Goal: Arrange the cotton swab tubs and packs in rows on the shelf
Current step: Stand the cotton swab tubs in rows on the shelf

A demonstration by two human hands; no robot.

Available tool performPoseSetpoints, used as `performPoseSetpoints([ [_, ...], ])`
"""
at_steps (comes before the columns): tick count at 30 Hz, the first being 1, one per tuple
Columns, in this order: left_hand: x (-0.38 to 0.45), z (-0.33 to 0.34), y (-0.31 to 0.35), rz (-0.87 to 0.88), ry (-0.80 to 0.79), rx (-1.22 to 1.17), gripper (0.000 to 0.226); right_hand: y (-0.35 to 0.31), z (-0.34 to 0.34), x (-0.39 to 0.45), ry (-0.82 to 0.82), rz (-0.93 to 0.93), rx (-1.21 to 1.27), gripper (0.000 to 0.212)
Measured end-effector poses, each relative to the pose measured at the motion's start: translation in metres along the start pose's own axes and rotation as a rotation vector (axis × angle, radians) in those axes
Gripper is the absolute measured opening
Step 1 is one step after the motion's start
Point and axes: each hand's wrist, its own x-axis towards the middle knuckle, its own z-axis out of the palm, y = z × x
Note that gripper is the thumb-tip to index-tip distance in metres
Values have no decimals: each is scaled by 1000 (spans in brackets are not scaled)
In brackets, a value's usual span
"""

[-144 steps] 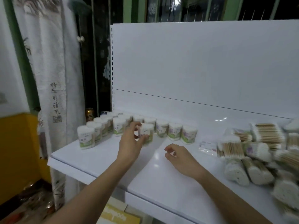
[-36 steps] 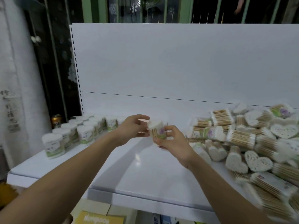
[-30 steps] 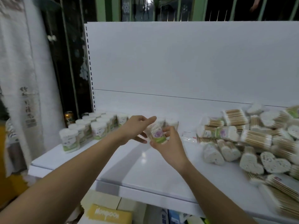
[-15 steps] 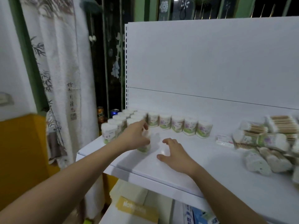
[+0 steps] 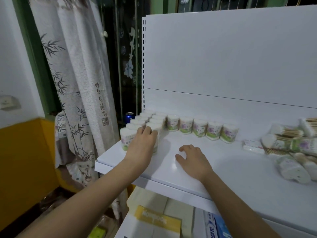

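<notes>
On the white shelf (image 5: 231, 170), left hand (image 5: 143, 143) grips a tub (image 5: 155, 143) (mostly hidden); right hand (image 5: 193, 158) rests empty, fingers loose.

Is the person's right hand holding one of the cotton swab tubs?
No, the right hand rests on the bare white shelf with nothing in it, while the left hand is on a tub at the left.

Glossy white metal shelf (image 5: 197, 182); clear plastic tubs (image 5: 199, 127) with paper labels; thin-wood-stemmed swab packs (image 5: 284, 133); rough-woven cloth curtain (image 5: 82, 83)
</notes>
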Motion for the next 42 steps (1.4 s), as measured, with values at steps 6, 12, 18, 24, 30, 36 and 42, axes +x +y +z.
performPoseSetpoints([
  [6, 12, 9, 1, -23, -26, 40, 55, 2, 4, 1, 28, 7, 14, 40],
  [12, 21, 16, -3, -24, -17, 43, 57, 2, 2, 3, 39, 7, 35, 36],
  [18, 21, 22, 3, -5, 113, 143, 40, 3, -7, 3, 53, 72, 285, 28],
  [24, 38, 1, 59, 221, 308, -57, 33, 26, -42, -13, 110, 132, 642, 16],
  [30, 47, 8, 143, 200, 30, -504, 30, 73, -110, -51, 128, 161, 461, 10],
  [36, 63, 26, 222, 232, -256, -812, 28, 130, -180, -94, 233, 262, 176, 15],
  [42, 73, 38, 289, 293, -468, -943, 43, 173, -217, -124, 239, 393, -23, 16],
])
